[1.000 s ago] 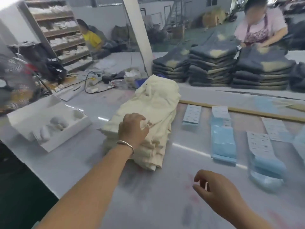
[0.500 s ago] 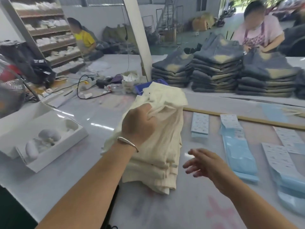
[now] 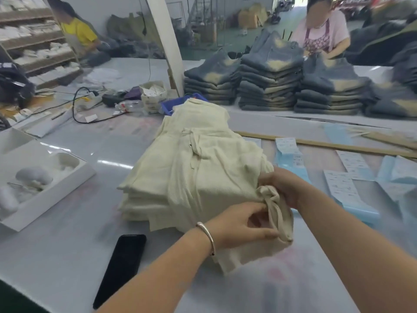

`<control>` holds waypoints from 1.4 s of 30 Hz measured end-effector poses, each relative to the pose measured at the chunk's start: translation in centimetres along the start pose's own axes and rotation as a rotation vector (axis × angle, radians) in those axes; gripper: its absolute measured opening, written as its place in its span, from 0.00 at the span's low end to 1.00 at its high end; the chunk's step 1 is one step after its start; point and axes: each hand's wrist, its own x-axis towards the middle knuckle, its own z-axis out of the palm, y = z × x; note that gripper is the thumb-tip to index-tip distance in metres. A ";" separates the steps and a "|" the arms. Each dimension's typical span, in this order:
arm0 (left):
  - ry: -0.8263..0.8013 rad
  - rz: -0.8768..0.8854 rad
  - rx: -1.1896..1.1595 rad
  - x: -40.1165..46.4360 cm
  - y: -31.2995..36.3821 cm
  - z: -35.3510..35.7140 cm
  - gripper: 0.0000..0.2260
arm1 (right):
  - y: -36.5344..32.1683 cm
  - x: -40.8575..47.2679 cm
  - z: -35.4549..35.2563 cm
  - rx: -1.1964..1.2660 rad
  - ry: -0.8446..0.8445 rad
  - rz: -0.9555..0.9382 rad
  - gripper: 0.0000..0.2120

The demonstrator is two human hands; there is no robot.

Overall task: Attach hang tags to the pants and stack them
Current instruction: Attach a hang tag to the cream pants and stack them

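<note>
A stack of cream pants [image 3: 191, 177] lies in the middle of the grey table [image 3: 67, 256], reaching from the centre toward 12 o'clock. Both hands work at its near corner, at about 5 o'clock from the middle of the stack.

The left hand [image 3: 239, 227], with a metal bangle [image 3: 206, 236] on the wrist, has thumb and fingers curled together on the drawstring cord [image 3: 274, 211] of the top pair and pinches it. The cord hangs over the corner of the stack, just at 3 o'clock of this hand. The right hand [image 3: 282, 186] is at 1 o'clock from the left one; its fingers are bent around the bunched waistband fabric and the upper end of the same cord, so this hand grips the cloth too. The rest of the stack lies at 10 to 11 o'clock from both hands.

Rows of hang tags [image 3: 286, 146] on blue sleeves lie flat on the table at 3 o'clock of the stack, apart from it. A black phone [image 3: 121, 267] lies at 7 o'clock of the stack. A white box [image 3: 40, 184] stands at 9 o'clock. Piles of dark folded jeans [image 3: 268, 86] stand at 1 o'clock.
</note>
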 end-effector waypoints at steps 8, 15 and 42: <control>0.952 -0.600 -0.213 -3.3 -5.1 -3.9 0.11 | -1.2 -6.7 -6.7 -0.072 -0.197 -0.229 0.17; 0.469 -0.451 -1.411 0.4 -1.8 7.9 0.28 | 1.4 -14.8 -14.9 -0.111 -0.308 -0.124 0.15; -0.116 -0.999 -0.492 -3.7 -0.4 19.4 0.15 | 20.5 -19.2 -30.6 -1.503 0.301 0.227 0.39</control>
